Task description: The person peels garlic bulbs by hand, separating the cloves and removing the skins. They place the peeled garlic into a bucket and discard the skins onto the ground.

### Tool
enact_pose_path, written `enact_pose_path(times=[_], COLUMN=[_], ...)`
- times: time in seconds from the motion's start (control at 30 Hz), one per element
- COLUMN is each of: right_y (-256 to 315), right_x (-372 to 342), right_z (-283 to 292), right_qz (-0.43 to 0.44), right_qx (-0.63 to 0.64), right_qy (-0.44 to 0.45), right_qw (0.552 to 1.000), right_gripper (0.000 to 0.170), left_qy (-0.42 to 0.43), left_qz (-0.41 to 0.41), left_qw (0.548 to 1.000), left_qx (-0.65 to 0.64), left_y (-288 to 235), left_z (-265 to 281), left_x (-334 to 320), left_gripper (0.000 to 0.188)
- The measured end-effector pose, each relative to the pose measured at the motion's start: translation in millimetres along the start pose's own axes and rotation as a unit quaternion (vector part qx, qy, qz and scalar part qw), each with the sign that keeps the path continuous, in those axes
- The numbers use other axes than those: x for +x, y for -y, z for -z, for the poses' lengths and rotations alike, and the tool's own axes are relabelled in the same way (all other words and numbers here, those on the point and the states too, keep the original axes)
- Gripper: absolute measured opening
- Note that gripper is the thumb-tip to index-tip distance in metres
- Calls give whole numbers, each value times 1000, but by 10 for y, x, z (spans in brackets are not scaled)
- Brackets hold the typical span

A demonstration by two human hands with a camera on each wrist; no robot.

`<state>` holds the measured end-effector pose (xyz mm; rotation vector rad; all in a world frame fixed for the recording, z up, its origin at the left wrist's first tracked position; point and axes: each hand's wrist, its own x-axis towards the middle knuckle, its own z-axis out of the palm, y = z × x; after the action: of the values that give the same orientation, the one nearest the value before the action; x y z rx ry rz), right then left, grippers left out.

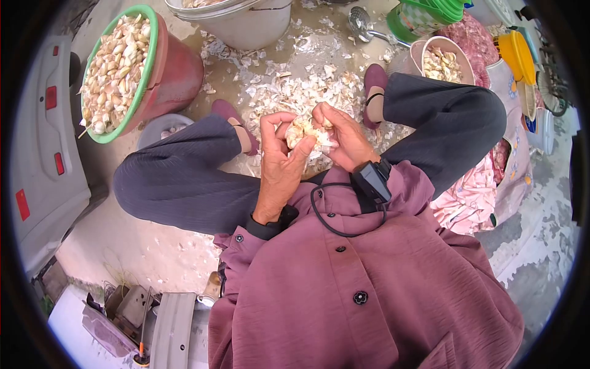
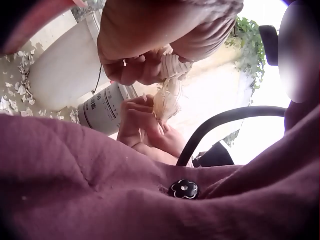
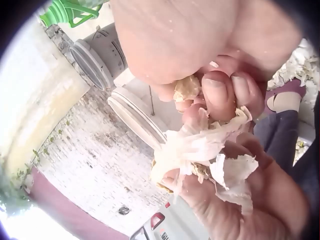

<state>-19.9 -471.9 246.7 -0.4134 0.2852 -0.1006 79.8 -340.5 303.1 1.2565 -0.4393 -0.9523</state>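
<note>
In the head view my left hand holds a partly opened garlic bulb between thumb and fingers, above the floor. Loose, torn white skin hangs off the bulb in the right wrist view. My right hand is close against the bulb's right side with its fingers curled. Between its thumb and fingers it pinches a yellowish garlic clove. From the left wrist the bulb appears between both hands, its far side covered by fingers.
Garlic peelings litter the floor between the feet. A green-rimmed red tub full of cloves stands left, a white bucket ahead. To the right are a pale bucket of cloves, a metal skimmer and mesh sacks.
</note>
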Motion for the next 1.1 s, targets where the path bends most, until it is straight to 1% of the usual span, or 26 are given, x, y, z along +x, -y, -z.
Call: enact_pose_path(times=[0.03,0.07,0.1,0.13,0.17,0.2,0.23,0.27,0.3,0.33,0.4,0.43,0.47,0.53,0.57,0.6,0.67,0.73,0.77,0.8,0.83,0.87,0.9,0.93,0.97,1.1], right_y=[-38,6,77,146,213,217,236,256,280,255,185,187,194,204,203,212,183,239,203,220,295,358,411,515,598,835], right_x=[44,34,8,13,-20,-24,-13,-5,-8,4,39,34,37,18,30,38,18,-18,10,19,35,58,96,151,185,346], right_z=[279,27,-240,-436,-400,-420,-447,-482,-538,-532,-479,-460,-446,-413,-391,-351,-349,-408,-343,-306,-313,-350,-392,-476,-540,-650], right_qz=[-6,-7,33,72,74,73,88,102,85,86,101,107,114,73,81,101,70,-9,-4,13,30,40,36,72,109,108], right_qx=[74,77,-16,-110,-150,-149,-309,-460,-552,-553,-534,-559,-562,-474,-476,-507,-430,-262,-150,-96,-122,-141,-133,-141,-149,-151], right_qy=[76,74,-65,-200,-160,-162,-150,-134,-116,-118,-117,-114,-111,-113,-111,-87,-98,-116,-115,-139,-153,-165,-166,-160,-157,-143], right_qw=[994,994,997,971,973,973,935,872,821,820,831,814,812,870,869,852,895,958,982,985,980,975,977,974,970,972], right_gripper=[18,18,18,18,18,18,18,19,24,24,28,28,28,28,27,27,26,23,24,27,29,31,31,32,33,35], left_qy=[-11,-22,-19,-23,-27,-29,-29,-57,-84,-82,-67,-70,-61,-44,-39,-29,-22,-28,-51,-78,-93,-92,-99,-109,-110,-137], left_qz=[-14,-28,-11,-12,-14,-15,-16,-11,-5,-6,53,49,35,9,31,51,35,37,30,31,38,41,47,54,94,128], left_qw=[1000,999,999,999,997,994,994,992,989,989,979,979,985,991,996,998,999,996,994,990,988,989,988,987,982,974], left_qx=[2,5,37,37,71,105,104,114,125,124,185,186,157,126,76,23,-31,-77,-93,-110,-115,-112,-107,-103,-119,-128], left_y=[-11,-37,-93,-71,-27,1,5,6,-3,-28,-78,-72,-50,-13,7,8,-57,-77,-85,-85,-174,-163,-137,-119,-225,-156], left_z=[6,14,29,49,69,77,49,-4,-38,-36,-16,-4,11,35,53,51,34,67,97,106,61,79,123,158,112,122], left_x=[0,-8,-15,-1,3,6,19,29,30,36,20,-2,-11,-22,-26,-2,10,36,67,99,124,147,160,173,192,240], left_gripper=[54,54,51,51,47,43,43,39,34,34,33,33,33,33,34,35,40,39,37,36,30,30,28,26,22,23])
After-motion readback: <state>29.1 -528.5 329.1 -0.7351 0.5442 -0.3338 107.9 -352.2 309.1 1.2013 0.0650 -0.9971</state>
